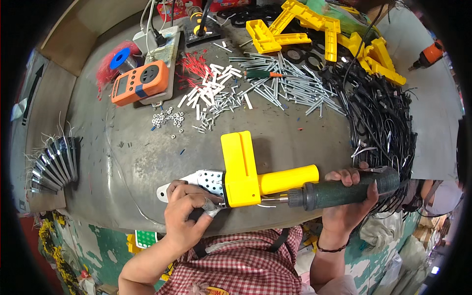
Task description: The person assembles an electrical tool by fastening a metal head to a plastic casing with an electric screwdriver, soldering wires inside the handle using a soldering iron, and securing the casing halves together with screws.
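A yellow plastic tool housing (239,169) with a round handle lies near the table's front edge. A perforated metal plate (210,181) sticks out of its left side. My left hand (189,209) is closed on this metal end, with something pale wrapped round a fingertip. In my right hand (349,196) is a dark green electric screwdriver (334,193), gripped round its body and held level. Its bit points left and meets the lower right side of the yellow housing; the screw there is hidden.
Behind lie white sleeves (212,86), long screws (300,81), nuts (167,118) and red wire pieces (194,64). An orange meter (140,83) stands back left. Black power cords (383,113) pile up on the right. Yellow housings (295,29) lie behind; metal strips (56,162) stand far left.
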`<action>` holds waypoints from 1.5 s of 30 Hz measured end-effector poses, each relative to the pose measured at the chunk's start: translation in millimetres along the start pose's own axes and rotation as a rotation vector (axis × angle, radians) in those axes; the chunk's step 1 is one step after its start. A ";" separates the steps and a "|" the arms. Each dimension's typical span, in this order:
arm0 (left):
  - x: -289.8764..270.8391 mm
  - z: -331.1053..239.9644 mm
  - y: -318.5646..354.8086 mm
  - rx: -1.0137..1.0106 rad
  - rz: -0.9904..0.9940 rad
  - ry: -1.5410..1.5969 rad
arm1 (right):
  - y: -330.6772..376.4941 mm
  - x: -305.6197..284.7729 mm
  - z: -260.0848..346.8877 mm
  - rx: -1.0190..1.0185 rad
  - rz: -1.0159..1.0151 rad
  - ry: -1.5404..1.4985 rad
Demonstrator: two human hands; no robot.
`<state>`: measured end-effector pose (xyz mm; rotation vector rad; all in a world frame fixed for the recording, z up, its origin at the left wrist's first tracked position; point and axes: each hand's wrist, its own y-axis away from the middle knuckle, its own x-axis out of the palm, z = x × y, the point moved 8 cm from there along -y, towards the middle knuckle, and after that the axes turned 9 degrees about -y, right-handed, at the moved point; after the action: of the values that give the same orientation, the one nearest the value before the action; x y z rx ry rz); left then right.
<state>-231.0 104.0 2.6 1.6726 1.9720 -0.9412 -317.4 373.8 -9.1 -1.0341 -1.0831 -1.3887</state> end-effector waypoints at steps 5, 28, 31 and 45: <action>0.6 -1.2 3.6 0.044 -0.078 0.019 | -0.2 1.8 -0.8 -0.006 0.031 -0.002; 13.8 -14.2 -8.1 0.148 -0.050 -0.150 | 3.4 9.8 -1.9 -0.097 -0.036 0.144; 8.1 -10.8 -1.2 0.122 -0.075 -0.167 | 3.9 -0.3 -11.1 -0.062 -0.113 -0.005; -1.4 6.0 7.5 0.044 0.017 -0.410 | -136.6 84.4 206.5 -0.296 -0.181 1.731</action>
<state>-224.2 99.3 -2.4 1.3793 1.6700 -1.2168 -454.6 563.3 108.0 0.3122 0.3505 -1.8650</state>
